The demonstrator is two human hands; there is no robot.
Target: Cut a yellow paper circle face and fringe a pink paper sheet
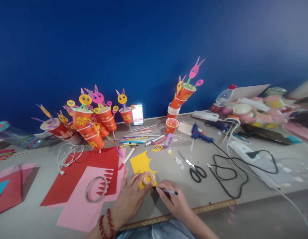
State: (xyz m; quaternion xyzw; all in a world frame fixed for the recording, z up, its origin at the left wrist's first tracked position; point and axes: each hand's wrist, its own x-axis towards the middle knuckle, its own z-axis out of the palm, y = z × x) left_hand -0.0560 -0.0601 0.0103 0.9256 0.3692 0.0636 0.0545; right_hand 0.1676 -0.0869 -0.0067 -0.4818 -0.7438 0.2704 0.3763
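Observation:
A piece of yellow paper (pixel 139 162) with scalloped cut edges lies on the table in front of me. My left hand (pixel 130 196) holds a small pale ring (pixel 149 179), which looks like a tape roll, flat on its lower right part. The ring sits between thumb and index finger. Pinched in my right hand (pixel 172 199) is a black pen (pixel 170 191), its tip at the paper beside the ring. Left of my left hand lies pink paper (pixel 79 199) with pointed cut-outs, partly over red paper (pixel 66 179). A silvery hoop (pixel 86 191) rests on the pink sheet.
Scissors (pixel 193 167) with black handles lie right of the yellow paper. Beyond them are a blue glue gun (pixel 200 134), looped black cable (pixel 225 181) and a white power strip (pixel 253 164). Red paper cups (pixel 85 119) with rabbit faces stand at the back, along with straws (pixel 141 136).

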